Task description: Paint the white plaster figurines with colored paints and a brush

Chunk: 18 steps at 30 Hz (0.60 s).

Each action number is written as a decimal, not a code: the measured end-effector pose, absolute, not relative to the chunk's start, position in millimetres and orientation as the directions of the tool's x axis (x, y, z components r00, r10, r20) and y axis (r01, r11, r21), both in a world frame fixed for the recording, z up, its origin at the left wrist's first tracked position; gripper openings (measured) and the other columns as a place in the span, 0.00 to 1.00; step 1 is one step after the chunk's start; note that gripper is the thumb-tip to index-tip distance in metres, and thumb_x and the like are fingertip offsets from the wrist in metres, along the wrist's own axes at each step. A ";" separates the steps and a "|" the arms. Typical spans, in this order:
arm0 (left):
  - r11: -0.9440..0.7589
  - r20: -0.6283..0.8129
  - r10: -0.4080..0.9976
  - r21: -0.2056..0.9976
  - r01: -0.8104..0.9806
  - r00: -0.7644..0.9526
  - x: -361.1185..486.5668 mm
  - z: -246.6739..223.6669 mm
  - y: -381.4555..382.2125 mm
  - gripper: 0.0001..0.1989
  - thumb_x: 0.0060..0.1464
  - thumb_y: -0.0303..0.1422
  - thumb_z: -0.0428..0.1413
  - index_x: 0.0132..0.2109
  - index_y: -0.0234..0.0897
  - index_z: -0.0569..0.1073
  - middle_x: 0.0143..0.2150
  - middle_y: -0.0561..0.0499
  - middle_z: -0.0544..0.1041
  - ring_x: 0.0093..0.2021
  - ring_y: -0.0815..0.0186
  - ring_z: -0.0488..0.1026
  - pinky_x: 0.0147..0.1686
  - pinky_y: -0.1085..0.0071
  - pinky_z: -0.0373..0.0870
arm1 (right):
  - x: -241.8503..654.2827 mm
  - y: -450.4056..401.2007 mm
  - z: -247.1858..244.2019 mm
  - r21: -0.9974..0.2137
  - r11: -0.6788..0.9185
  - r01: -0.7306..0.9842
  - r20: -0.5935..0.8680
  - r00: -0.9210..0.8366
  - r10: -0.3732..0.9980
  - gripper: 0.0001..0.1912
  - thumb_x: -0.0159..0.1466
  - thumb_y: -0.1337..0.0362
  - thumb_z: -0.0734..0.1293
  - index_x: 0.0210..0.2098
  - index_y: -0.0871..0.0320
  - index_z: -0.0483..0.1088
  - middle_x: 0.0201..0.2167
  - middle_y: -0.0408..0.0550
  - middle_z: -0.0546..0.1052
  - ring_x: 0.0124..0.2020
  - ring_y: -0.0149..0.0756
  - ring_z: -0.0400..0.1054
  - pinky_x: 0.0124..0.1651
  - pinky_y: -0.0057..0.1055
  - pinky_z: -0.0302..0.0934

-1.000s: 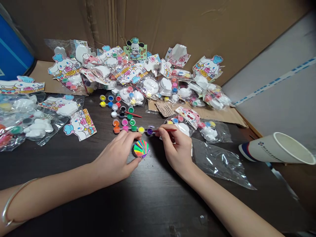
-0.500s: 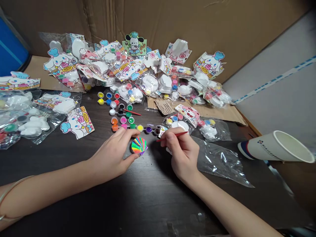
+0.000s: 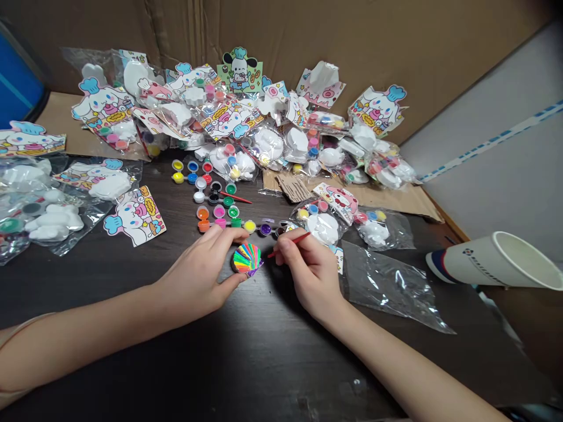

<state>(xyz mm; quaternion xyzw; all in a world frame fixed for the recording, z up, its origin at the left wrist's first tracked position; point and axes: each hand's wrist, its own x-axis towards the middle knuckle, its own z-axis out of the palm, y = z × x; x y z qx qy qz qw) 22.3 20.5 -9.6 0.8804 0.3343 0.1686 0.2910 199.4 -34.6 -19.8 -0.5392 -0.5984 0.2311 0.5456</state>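
Between thumb and fingers, my left hand (image 3: 200, 266) grips a small seashell figure (image 3: 247, 258) painted in rainbow stripes, with purple at its pointed end. My right hand (image 3: 310, 266) is closed on a thin red paintbrush (image 3: 290, 244), its tip pointing left, close to the shell's purple end; whether it touches I cannot tell. Just behind the hands lie open paint pots, among them a yellow pot (image 3: 250, 227), a purple pot (image 3: 265, 229) and a green pot (image 3: 233, 213). A second red paintbrush (image 3: 237, 197) rests beside the black pot (image 3: 215, 193).
Bagged white figures with paints (image 3: 268, 146) are heaped along the cardboard wall (image 3: 281, 35). More bags (image 3: 53, 217) lie at the left near a cartoon card (image 3: 136, 217). An empty plastic bag (image 3: 391, 281) and a tilted paper cup (image 3: 484, 261) are at the right.
My right hand has moved left with the paintbrush, bringing its tip close to the shell. My left hand keeps the shell in nearly the same place.
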 end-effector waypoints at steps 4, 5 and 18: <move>-0.609 0.100 0.686 0.620 0.494 0.721 22.3 -9.0 20.5 0.18 0.54 0.29 0.54 0.52 0.37 0.62 0.48 0.44 0.72 0.51 0.56 0.70 0.50 0.58 0.70 | 199.0 -35.7 -19.3 -0.853 0.343 0.394 0.435 0.174 0.883 0.11 0.64 0.68 0.60 0.25 0.58 0.65 0.18 0.39 0.67 0.20 0.25 0.62 0.24 0.22 0.58; -0.612 0.103 0.686 0.618 0.494 0.721 22.2 -9.0 20.5 0.18 0.54 0.29 0.54 0.52 0.37 0.62 0.48 0.44 0.72 0.51 0.56 0.70 0.50 0.59 0.70 | 198.9 -35.9 -19.2 -0.854 0.347 0.387 0.430 0.149 0.890 0.11 0.64 0.68 0.60 0.25 0.58 0.64 0.18 0.39 0.67 0.20 0.25 0.62 0.24 0.22 0.58; -0.606 0.113 0.688 0.633 0.482 0.717 21.4 -10.0 20.2 0.18 0.53 0.29 0.54 0.52 0.38 0.62 0.48 0.44 0.72 0.50 0.56 0.71 0.49 0.58 0.70 | 197.9 -37.4 -18.5 -0.851 0.332 0.408 0.412 0.124 0.903 0.12 0.65 0.65 0.60 0.25 0.58 0.64 0.17 0.39 0.68 0.19 0.26 0.63 0.23 0.23 0.59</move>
